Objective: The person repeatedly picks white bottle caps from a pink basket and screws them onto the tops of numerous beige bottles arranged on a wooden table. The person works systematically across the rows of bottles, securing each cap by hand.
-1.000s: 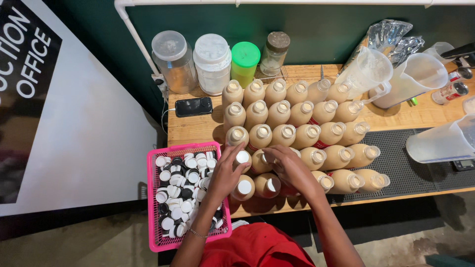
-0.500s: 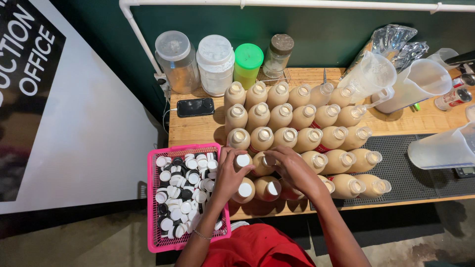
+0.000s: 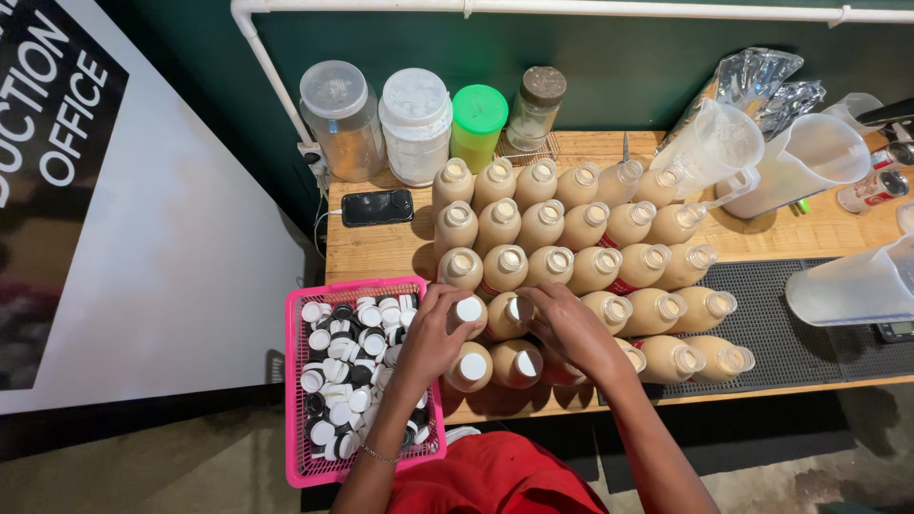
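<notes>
**Capping the front rows**

Since a second ago your left hand [image 3: 433, 333] has shifted little; it stays closed around the white cap [image 3: 468, 309] on a tan bottle at lower centre of the frame. Your right hand [image 3: 571, 328] has slid a touch left and curls over the neighbouring capped bottle [image 3: 514, 314], though its grip is partly hidden. The pink basket of caps [image 3: 303, 400] sits at lower left; four front bottles now wear caps, so the capping is barely begun.

wall [image 3: 609, 57]: dark green | pipe [image 3: 571, 8]: white | table [image 3: 381, 252]: wooden | floor [image 3: 190, 476]: grey concrete
</notes>
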